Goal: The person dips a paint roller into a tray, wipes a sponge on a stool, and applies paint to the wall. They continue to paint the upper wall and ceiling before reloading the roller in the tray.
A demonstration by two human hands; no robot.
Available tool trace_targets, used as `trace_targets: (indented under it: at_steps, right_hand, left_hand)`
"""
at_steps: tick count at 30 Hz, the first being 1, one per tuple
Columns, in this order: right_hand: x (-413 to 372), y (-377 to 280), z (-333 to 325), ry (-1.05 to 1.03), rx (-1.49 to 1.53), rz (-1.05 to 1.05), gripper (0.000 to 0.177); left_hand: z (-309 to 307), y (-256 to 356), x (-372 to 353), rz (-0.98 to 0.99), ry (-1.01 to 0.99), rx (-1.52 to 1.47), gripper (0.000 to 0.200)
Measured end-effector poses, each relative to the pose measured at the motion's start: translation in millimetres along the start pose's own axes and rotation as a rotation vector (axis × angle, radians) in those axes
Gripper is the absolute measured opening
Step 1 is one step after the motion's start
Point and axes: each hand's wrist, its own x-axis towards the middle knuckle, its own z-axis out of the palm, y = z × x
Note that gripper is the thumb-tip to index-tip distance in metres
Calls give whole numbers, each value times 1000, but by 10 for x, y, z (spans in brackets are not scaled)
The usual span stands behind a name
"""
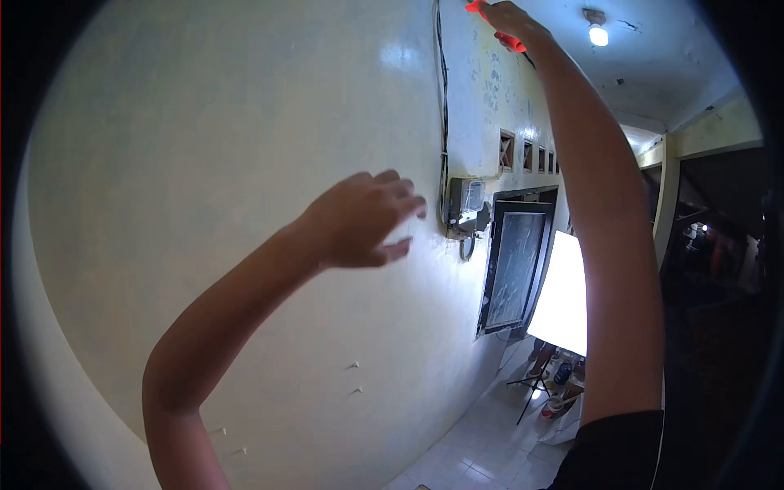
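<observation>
My right hand (513, 20) is raised high near the top of the frame and grips a tool with a red-orange handle (508, 41), held close to the black cable (443, 98) that runs down the cream wall (204, 163). The tool's working end is cut off by the frame edge. My left hand (363, 219) is lifted in front of the wall with fingers apart and slightly curled, holding nothing, a little left of a small electric meter box (466, 200) mounted on the wall.
A dark-framed window (514, 265) sits to the right of the meter box, with small vent openings (527, 153) above it. A bright white light panel (563, 294) on a stand is beyond, over a tiled floor (490, 441). A ceiling lamp (599, 34) glows.
</observation>
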Motion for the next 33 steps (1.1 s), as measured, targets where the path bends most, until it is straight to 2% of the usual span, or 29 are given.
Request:
trace_targets:
  at_steps: [5,6,7,8,10,12,13,15,19,20,22,23,24,27,29,31,33]
  right_hand:
    - [268,308,340,-4,54,-91,46]
    - [457,564,493,32,12,-194,53]
    - [547,709,589,71,-29,-296,68]
    - [245,744,592,154,-46,-331,65]
    - [-246,1009,468,-50,23,-265,61]
    - [-652,1389,538,-47,90,-243,62]
    - [-826,1574,629,20,86,-276,61]
    - [-964,1818,666,78,81,-313,60]
    - [-685,1564,466,73,-23,-344,57]
    - [-443,1418,413,43,-10,-338,56]
    - [-41,989,319,121,-78,-338,52]
    - [-34,594,197,67,-126,-228,48]
    - [-29,228,118,15,-167,-119,47]
    - [120,-109,259,76,-20,-103,51]
    - [64,-55,295,0,-62,-31,57]
    - [-134,333,378,29,-68,-149,61]
    - [-205,1066,591,-93,-70,-347,50]
  left_hand:
    - [-154,398,-77,101,-91,-112,25]
    - [-184,438,-121,108,-139,-123,25]
    - [-197,476,-173,117,-187,-133,25]
    - [-196,497,-255,120,-211,-139,25]
    - [-232,510,-449,127,-285,-124,26]
    - [-238,460,-672,125,-393,-123,28]
    - [-276,387,-738,126,-399,-120,28]
    - [-359,217,-828,33,-558,-62,26]
    - [-219,-445,-781,-149,-386,145,24]
    - [-159,-557,-744,-150,-385,146,24]
    - [-29,-722,-644,-246,-285,141,25]
    - [42,-704,-602,-248,-272,135,25]
    - [114,-629,-553,-234,-175,128,25]
    - [243,-203,-522,-106,26,78,25]
    - [159,130,-606,-15,-87,-85,25]
    - [158,323,-832,-33,-189,-151,24]
    - [236,342,-1149,-62,-198,-146,21]
